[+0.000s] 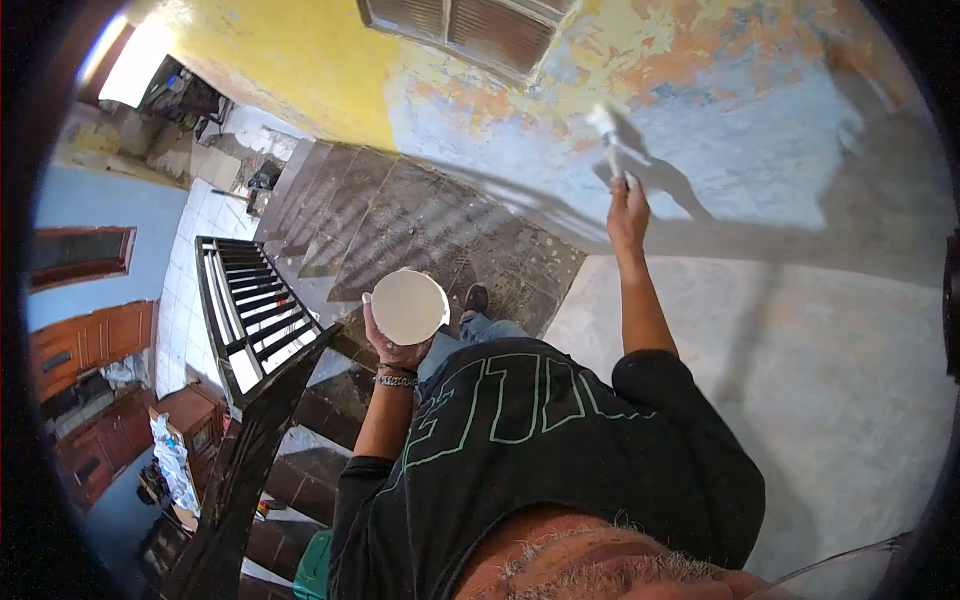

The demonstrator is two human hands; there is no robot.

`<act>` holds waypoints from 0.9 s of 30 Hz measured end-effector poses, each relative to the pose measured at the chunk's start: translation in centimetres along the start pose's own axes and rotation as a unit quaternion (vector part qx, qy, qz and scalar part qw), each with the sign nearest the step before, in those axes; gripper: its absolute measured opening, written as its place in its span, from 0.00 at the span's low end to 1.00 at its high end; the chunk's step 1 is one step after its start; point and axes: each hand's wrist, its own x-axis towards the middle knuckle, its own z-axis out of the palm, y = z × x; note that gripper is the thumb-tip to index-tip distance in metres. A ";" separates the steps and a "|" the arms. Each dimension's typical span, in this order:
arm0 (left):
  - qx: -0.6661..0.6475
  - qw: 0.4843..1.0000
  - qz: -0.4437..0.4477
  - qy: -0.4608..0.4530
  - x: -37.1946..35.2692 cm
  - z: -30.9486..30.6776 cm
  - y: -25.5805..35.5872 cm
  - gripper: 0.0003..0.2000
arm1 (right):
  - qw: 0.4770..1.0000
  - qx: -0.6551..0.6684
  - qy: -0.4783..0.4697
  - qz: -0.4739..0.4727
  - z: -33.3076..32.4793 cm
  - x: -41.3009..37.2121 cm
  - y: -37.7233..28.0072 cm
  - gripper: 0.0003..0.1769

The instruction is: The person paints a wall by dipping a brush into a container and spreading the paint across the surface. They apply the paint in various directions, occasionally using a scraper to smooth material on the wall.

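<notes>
Held out in front of my body, my left hand [396, 348] wraps round a white tub [410, 308] whose smooth, cream-coloured round top faces up at me. The thumb lies along its left side. My right hand [628, 212] is raised towards the wall and grips a paintbrush [613, 150] by its pale handle. The brush's white bristles point up and lie over a patchy part of the wall [500, 135], where yellow, blue and orange paint shows; the tip is slightly blurred. A shadow of brush and hand falls to the right.
Stairs with dark tiles [345, 205] descend on the left, beside a black-and-white railing [262, 310] with a dark wooden post [245, 470]. A window [480, 35] sits high in the wall. Wooden cabinets [95, 350] stand below left, and a green plastic object [313, 563] is near my left side.
</notes>
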 end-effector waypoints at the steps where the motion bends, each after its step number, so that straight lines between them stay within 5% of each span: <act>1: -0.001 1.000 0.005 0.006 0.1 -0.1 -0.1 0.35 | 0.995 -0.018 0.056 -0.075 0.1 -0.1 1.1 0.16; 2: -0.007 1.000 -0.005 0.008 0.2 -0.3 -0.2 0.35 | 0.996 -0.017 0.049 -0.072 -0.7 -0.5 1.0 0.16; 4: -0.013 1.000 -0.016 0.011 0.6 -0.3 -0.3 0.35 | 0.964 0.242 -0.094 0.059 -3.3 -1.2 -1.3 0.20; 8: -0.023 0.999 -0.010 0.045 1.1 0.8 -1.1 0.35 | 0.916 0.364 -0.152 0.074 -7.2 -1.9 -9.3 0.24; 10: -0.032 0.999 -0.041 -0.003 1.3 0.7 -1.3 0.34 | 0.906 0.381 -0.164 0.086 -8.1 -1.9 -10.5 0.24; 12: -0.024 0.998 -0.035 0.041 1.1 2.0 -1.6 0.34 | 0.888 0.391 -0.227 0.081 -9.3 -1.3 -9.4 0.27; 15: -0.037 0.995 -0.056 0.069 0.9 2.9 -2.0 0.34 | 0.789 0.537 -0.298 0.012 -10.0 -1.7 -10.3 0.42; 16: -0.032 0.996 -0.068 0.048 0.9 2.7 -2.1 0.33 | 0.787 0.538 -0.301 0.014 -9.9 -1.9 -10.0 0.42; 18: -0.028 0.996 -0.074 0.032 0.9 2.1 -2.4 0.33 | 0.883 0.381 -0.266 -0.069 -9.5 -2.4 -9.0 0.39; 19: -0.018 0.996 -0.075 0.041 1.2 1.5 -2.7 0.32 | 0.920 0.319 -0.195 -0.116 -9.2 -2.5 -8.6 0.29; 23: 0.007 0.996 -0.079 0.051 1.6 1.7 -3.0 0.31 | 0.952 0.298 -0.050 -0.049 -8.3 -3.3 -10.3 0.14; 26: -0.058 0.991 -0.110 -0.048 1.8 1.1 -3.4 0.32 | 0.947 0.276 -0.165 -0.018 -9.3 -3.8 -12.8 0.18; 27: -0.038 0.994 -0.099 -0.001 1.7 1.8 -3.5 0.32 | 0.932 0.294 -0.209 0.044 -9.6 -4.2 -13.6 0.19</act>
